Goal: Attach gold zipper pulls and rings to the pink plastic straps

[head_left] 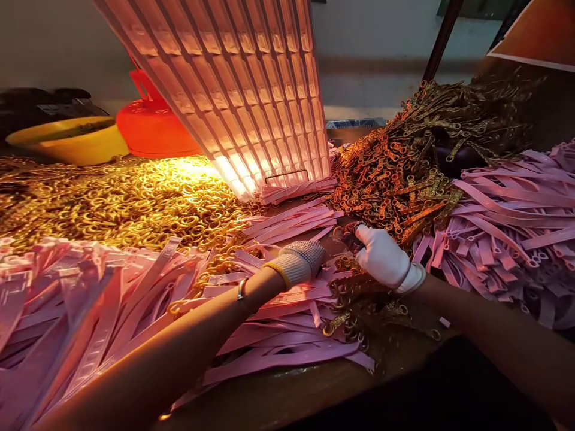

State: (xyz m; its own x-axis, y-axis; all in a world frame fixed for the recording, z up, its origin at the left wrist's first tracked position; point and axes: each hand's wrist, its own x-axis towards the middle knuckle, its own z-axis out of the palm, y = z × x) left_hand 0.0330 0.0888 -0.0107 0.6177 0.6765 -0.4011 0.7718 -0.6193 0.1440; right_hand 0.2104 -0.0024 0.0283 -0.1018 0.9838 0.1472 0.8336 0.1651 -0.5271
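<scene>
My left hand (pixel 302 262), in a dotted knit glove, is curled over a pile of pink straps (pixel 287 293). Its fingertips are turned away, so whatever they hold is hidden. Just to the right, my right hand (pixel 381 254) wears a white glove, its fingers closed around something small, dark and reddish that I cannot make out. A gold ring (pixel 336 233) shows at those fingertips. Below both hands lies a tangle of gold chain pieces (pixel 368 299), partly over the straps. A smaller bunch of pink straps (pixel 296 220) lies just beyond my hands.
A ribbed translucent panel (pixel 251 96) leans behind the straps, lit from below. Gold chains (pixel 112 203) spread leftward, near a yellow bowl (pixel 72 140) and a red container (pixel 155 129). More chains (pixel 390 173) heap at right. Pink straps pile left (pixel 81 317) and right (pixel 516 215).
</scene>
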